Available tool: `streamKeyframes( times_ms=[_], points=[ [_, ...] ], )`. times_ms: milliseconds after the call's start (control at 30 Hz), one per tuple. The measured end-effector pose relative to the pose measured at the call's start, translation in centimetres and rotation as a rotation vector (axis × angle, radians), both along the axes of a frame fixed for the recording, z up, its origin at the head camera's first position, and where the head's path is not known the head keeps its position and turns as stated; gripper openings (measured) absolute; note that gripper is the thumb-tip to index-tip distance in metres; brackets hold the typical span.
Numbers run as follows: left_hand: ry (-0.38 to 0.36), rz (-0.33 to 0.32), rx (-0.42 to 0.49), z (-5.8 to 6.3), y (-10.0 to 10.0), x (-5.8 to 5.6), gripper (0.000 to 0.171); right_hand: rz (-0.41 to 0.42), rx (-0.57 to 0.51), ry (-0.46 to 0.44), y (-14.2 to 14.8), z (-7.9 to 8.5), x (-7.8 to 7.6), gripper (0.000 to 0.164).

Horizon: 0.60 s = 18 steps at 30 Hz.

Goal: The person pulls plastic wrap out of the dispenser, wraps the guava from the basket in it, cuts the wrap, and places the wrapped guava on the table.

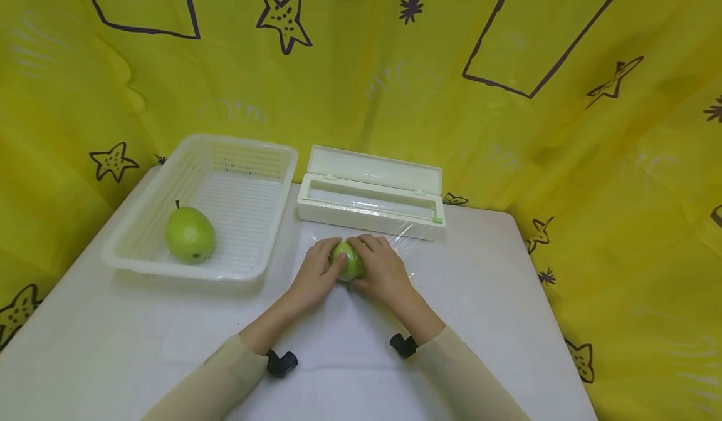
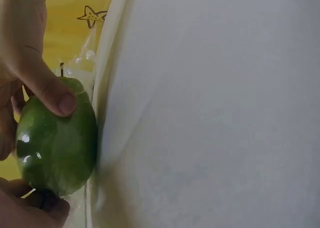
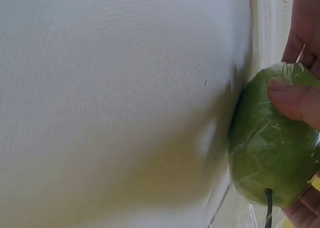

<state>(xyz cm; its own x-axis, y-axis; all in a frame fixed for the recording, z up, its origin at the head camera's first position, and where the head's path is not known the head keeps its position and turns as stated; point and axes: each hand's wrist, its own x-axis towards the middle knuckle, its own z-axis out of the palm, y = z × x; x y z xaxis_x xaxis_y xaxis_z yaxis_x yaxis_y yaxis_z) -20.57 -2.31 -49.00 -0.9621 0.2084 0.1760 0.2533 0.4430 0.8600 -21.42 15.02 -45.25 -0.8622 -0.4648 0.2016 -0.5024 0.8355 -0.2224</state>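
Note:
Between both hands, in front of the film box, is a green pear, low over the white table. Clear cling film clings to its skin, with shiny creases; its dark stem points toward the right hand's side. My left hand grips the pear's left side, its thumb lying across the front. From the right, my right hand curls round the other side. A loose stretch of film spreads beyond the right fingers toward the box. Most fingertips behind the pear are hidden in the head view.
An open white dispenser box with a film roll stands at the back, its lid tipped up. To the left, a white plastic basket holds another green pear. Yellow printed curtain hangs behind the white table.

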Motion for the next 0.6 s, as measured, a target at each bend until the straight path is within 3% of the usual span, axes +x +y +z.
streamKeyframes(
  times_ms=[167, 267, 433, 500, 600],
  points=[
    [-0.019, 0.013, 0.061, 0.2, 0.1, -1.1, 0.04, 0.005, 0.014, -0.01, -0.1, 0.2, -0.2, 0.083],
    [-0.084, 0.045, 0.14, 0.2, 0.0, -1.7, 0.034, 0.017, 0.033, -0.022, -0.3, 0.4, -0.4, 0.084],
    [-0.185, 0.057, 0.174, 0.1, -0.3, -2.2, 0.035, 0.032, 0.069, -0.044, -0.6, 0.8, -0.6, 0.083],
    [-0.18, 0.061, 0.196, -0.1, -0.6, -2.2, 0.037, 0.022, 0.081, -0.052, -0.7, 0.8, -0.7, 0.083],
    [-0.082, 0.07, 0.2, -0.3, -0.9, -1.7, 0.041, 0.003, 0.082, -0.067, -0.5, 0.7, -0.6, 0.083]
  ],
)
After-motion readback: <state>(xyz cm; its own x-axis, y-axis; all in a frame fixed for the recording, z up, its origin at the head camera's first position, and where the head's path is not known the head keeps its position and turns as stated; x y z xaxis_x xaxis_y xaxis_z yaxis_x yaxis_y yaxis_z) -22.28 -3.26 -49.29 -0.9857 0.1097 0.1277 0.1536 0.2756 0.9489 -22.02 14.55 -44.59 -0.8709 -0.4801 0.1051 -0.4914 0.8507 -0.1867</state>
